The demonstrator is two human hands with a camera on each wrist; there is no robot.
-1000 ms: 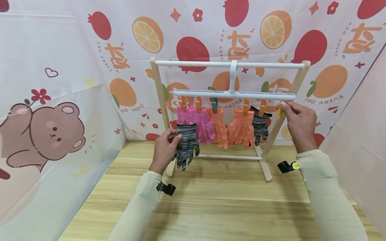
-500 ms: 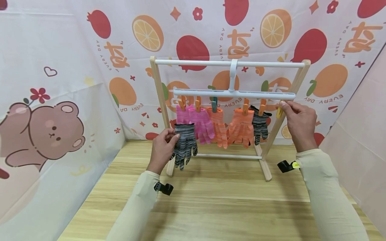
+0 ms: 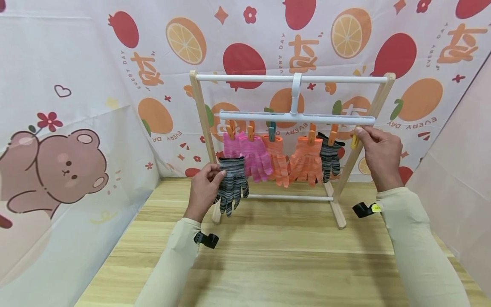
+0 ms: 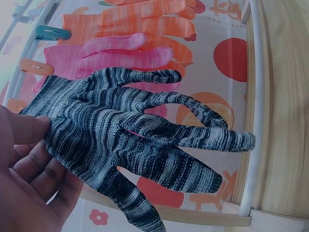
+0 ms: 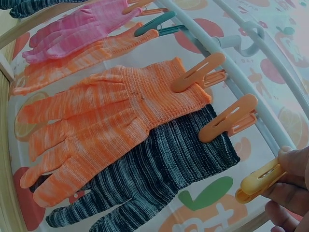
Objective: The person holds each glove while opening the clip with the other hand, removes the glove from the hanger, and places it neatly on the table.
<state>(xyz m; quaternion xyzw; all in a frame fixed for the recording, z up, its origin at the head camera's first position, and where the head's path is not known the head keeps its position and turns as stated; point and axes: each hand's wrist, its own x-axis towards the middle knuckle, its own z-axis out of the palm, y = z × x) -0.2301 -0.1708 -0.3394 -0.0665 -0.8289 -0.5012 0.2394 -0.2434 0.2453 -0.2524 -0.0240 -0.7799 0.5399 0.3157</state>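
Note:
Between thumb and fingers my left hand (image 3: 203,190) pinches a black-and-grey striped knit glove (image 3: 232,183) by its side near the cuff. Its fingers dangle down, in front of the pink gloves (image 3: 256,157). My right hand (image 3: 381,155) pinches a yellow clothespin (image 5: 263,179) just below the right end of the white hanger (image 3: 261,116). Left of that hand, a second striped glove (image 5: 164,154) hangs from an orange clothespin (image 5: 229,118). Orange gloves (image 3: 305,157) hang by the middle, one from a teal clothespin (image 3: 272,131).
The hanger hooks over the top rail (image 3: 245,78) of a wood-framed rack, whose feet (image 3: 336,215) stand on a wood-grain table (image 3: 291,264). Behind it is a fruit-print cloth (image 3: 153,25). A bear-print sheet (image 3: 73,170) stands at the left, a pale sheet (image 3: 452,179) at the right.
My left hand has shifted slightly left with the striped glove, uncovering more of the pink gloves. My right hand stays by the hanger's end with the yellow clothespin.

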